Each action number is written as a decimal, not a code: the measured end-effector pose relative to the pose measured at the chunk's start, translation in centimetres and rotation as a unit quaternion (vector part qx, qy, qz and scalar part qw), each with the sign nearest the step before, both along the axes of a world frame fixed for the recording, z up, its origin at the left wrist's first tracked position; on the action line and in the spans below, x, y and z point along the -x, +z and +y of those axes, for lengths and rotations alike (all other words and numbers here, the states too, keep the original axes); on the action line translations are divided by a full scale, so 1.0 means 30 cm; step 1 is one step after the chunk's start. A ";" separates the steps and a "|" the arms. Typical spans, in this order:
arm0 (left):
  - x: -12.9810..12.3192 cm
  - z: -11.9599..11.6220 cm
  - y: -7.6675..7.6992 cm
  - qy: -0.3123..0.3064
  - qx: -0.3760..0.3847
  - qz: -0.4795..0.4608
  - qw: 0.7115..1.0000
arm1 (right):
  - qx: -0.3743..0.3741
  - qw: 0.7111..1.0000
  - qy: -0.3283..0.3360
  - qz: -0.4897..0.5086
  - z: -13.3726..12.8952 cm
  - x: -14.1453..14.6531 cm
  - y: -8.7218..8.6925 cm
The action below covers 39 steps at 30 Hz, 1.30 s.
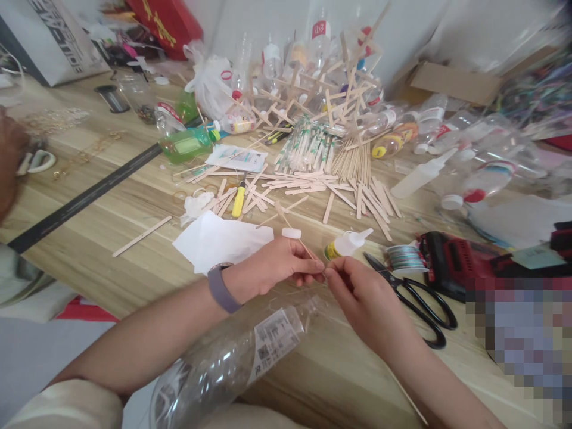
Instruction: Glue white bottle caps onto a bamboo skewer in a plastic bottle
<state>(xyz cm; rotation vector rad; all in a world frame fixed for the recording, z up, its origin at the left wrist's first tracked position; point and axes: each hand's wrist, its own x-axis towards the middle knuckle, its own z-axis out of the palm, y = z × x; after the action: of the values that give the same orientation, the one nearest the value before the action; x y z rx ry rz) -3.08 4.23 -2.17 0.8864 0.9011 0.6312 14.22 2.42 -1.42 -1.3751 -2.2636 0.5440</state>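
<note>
My left hand (pixel 286 265), wearing a watch with a grey-purple band, is closed on a thin wooden stick (pixel 306 247) that slants up and away. A white bottle cap (pixel 291 233) shows beside the stick; whether it is attached I cannot tell. The fingertips of my right hand (pixel 357 289) are pinched together, touching or almost touching the left fingertips; what lies between them is too small to make out. Below both hands a large clear plastic bottle (pixel 223 360) lies tilted, neck toward the hands. Another thin stick (pixel 409 398) shows under my right forearm.
Black scissors (pixel 415 298), a spool of thread (pixel 406 258) and a glue bottle (pixel 348 243) lie to the right. Paper (pixel 218 241), a yellow screwdriver (pixel 239 199) and flat wooden sticks (pixel 304 182) are ahead. Plastic bottles crowd the back. Another person's hand (pixel 9 158) is far left.
</note>
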 end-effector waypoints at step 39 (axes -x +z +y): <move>0.031 0.013 0.034 -0.064 -0.199 0.118 0.971 | 0.219 0.964 -0.056 0.139 -0.018 0.005 0.023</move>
<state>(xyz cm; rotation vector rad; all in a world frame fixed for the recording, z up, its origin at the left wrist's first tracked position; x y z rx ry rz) -4.00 4.61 -1.14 1.3932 0.9341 0.6123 14.06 1.89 -0.73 -1.5031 -1.8951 1.1733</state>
